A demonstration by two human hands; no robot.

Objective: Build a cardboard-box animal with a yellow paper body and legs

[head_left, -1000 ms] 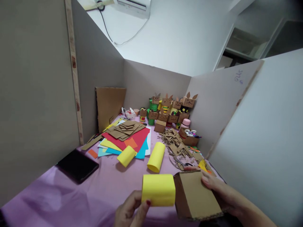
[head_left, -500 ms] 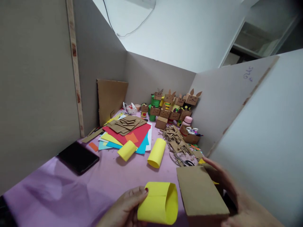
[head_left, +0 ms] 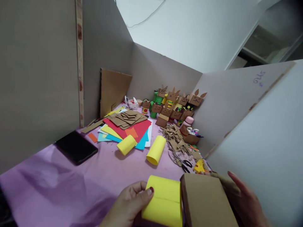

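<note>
My left hand (head_left: 131, 201) is closed on a yellow paper tube (head_left: 163, 200), thumb pressed on its outer side near a seam. The tube's right end meets the left edge of a brown cardboard box (head_left: 209, 198). Along the box's right and far side lies my right hand (head_left: 246, 198), with one finger raised and others bent round the edge; its palm and thumb are partly hidden. Two more yellow paper tubes (head_left: 156, 150) lie farther up the pink cloth. Scissors (head_left: 186, 165) with dark handles rest just beyond the box.
Coloured paper sheets (head_left: 142, 126) carry cardboard pieces (head_left: 127, 119). A black phone-like slab (head_left: 77, 147) lies at left. Cardboard scraps (head_left: 175, 137) and a small box with pens (head_left: 189, 135) are at right. Cardboard animal figures (head_left: 174, 104) stand at the back. Grey panels (head_left: 163, 66) enclose the table.
The yellow tube in my left hand has turned, so its open end now faces the box and touches its edge. The box has shifted slightly right and toward me. The view has tilted a little.
</note>
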